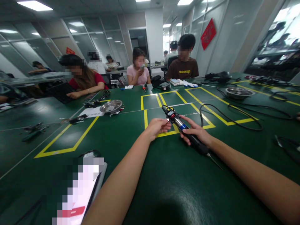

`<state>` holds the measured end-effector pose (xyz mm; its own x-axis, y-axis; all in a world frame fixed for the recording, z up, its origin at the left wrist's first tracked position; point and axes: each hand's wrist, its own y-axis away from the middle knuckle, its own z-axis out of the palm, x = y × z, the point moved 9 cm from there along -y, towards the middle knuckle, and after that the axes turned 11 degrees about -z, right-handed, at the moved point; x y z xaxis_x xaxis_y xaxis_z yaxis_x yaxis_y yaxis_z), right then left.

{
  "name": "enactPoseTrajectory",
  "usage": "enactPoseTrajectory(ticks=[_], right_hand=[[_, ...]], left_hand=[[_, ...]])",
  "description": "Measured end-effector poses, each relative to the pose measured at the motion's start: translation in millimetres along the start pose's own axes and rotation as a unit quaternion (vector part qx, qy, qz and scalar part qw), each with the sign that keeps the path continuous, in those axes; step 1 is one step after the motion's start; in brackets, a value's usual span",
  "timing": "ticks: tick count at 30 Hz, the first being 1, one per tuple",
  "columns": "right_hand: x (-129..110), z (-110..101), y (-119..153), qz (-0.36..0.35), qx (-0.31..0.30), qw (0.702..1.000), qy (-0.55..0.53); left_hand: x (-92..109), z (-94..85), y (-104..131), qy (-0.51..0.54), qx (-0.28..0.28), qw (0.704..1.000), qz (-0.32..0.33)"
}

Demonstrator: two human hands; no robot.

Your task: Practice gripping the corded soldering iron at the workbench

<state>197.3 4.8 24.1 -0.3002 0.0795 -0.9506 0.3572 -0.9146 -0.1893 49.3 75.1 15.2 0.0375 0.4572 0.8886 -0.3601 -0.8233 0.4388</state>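
- A green table (164,175), its top marked with strips of yellow tape (145,119).
- On its left half, a metal bowl (116,103) at the edge of a white paper (91,113).
- On the right, a second metal bowl (249,92) and a looping black cable (256,129).
- Toward the far edge, blue-and-white gloves (191,84).

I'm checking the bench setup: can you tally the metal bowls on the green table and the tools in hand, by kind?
Metal bowls: 2
Black tool with a blue band, in the right hand: 1
Total: 3
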Motion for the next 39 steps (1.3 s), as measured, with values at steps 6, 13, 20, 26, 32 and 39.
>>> enactPoseTrajectory(ticks=[6, 13, 20, 26, 32, 39], right_hand=[[2, -2, 0, -0.001, -0.01, 1.0, 0.005], [4, -3, 0, 0.0, -0.022, 1.0, 0.003], [4, -1, 0, 0.008, -0.026, 1.0, -0.007], [4, 0, 0, 0.007, -0.036, 0.999, -0.001], [3, 2, 1, 0.013, -0.04, 0.999, 0.021], [3, 7, 2, 0.032, -0.056, 0.998, 0.024]], left_hand=[[-3, 4.2, 3, 0.047, -0.064, 0.997, -0.02], [-6, 4.4, 0, 0.066, -0.07, 0.995, -0.023], [-7, 4.3, -1, 0.072, -0.063, 0.995, -0.015], [-8, 4.5, -2, 0.06, -0.06, 0.996, -0.01], [-8, 2.1, -5, 0.049, -0.061, 0.997, 0.023], [-11, 4.0, -5, 0.119, -0.126, 0.984, 0.038]])
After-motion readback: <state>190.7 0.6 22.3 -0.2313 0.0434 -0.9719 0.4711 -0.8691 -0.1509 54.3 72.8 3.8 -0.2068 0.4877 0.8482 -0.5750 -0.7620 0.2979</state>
